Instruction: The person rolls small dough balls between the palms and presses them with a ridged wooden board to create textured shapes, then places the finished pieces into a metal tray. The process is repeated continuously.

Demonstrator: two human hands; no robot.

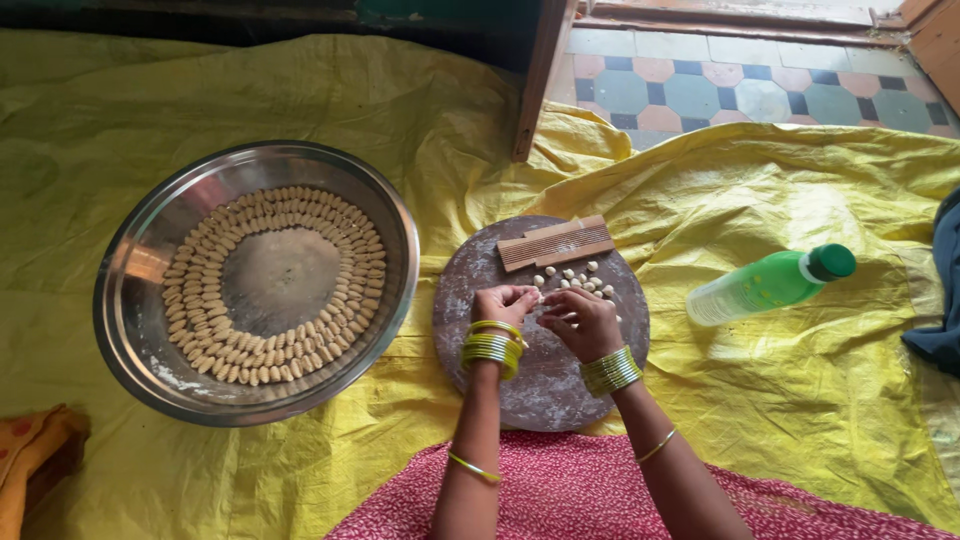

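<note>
My left hand (503,303) and my right hand (582,318) meet over a round, floured wooden board (545,385), fingertips pinched together on a small piece of dough (541,298). Both wrists carry stacks of green and gold bangles. Several small pale dough balls (578,279) lie on the board just beyond my fingers. A ridged wooden comb (556,242) rests at the board's far edge. To the left stands a large steel plate (140,260) holding several ridged, shell-shaped dough pieces (205,330) laid in rings.
Everything sits on a yellow plastic sheet (780,400). A green plastic bottle (768,285) lies on its side at the right. A wooden post (538,80) and patterned floor tiles (740,95) are beyond. Red patterned cloth (560,495) covers my lap; orange fabric (35,455) is at lower left.
</note>
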